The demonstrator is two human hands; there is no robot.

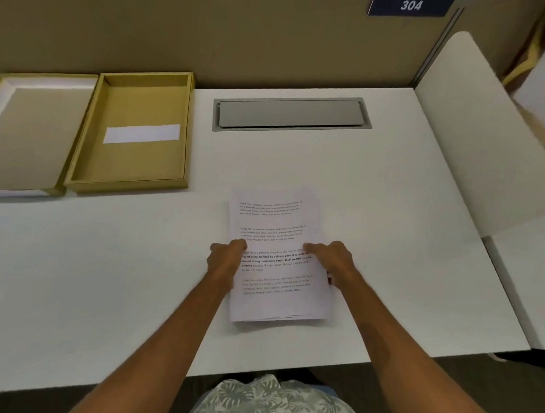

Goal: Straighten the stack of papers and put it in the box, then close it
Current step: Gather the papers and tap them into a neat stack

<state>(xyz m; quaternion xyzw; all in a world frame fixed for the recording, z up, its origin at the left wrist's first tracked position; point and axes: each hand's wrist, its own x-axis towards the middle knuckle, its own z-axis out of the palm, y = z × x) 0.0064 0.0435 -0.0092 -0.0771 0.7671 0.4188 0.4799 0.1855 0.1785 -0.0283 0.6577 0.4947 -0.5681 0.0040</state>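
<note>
A stack of printed white papers (276, 225) lies flat on the white desk (108, 278), its sheets slightly fanned at the near edge. My left hand (224, 258) grips the stack's left edge, thumb on top. On the right edge, my right hand (332, 259) holds the stack the same way. At the back left stands an open tan cardboard box (91, 144) with a white label strip inside. Its lid (29, 136) lies upturned just left of the box.
A grey cable hatch (291, 114) is set into the desk behind the papers. A tan partition wall runs along the back with a blue sign reading 304 (409, 5). A white side panel (471, 136) borders the desk on the right.
</note>
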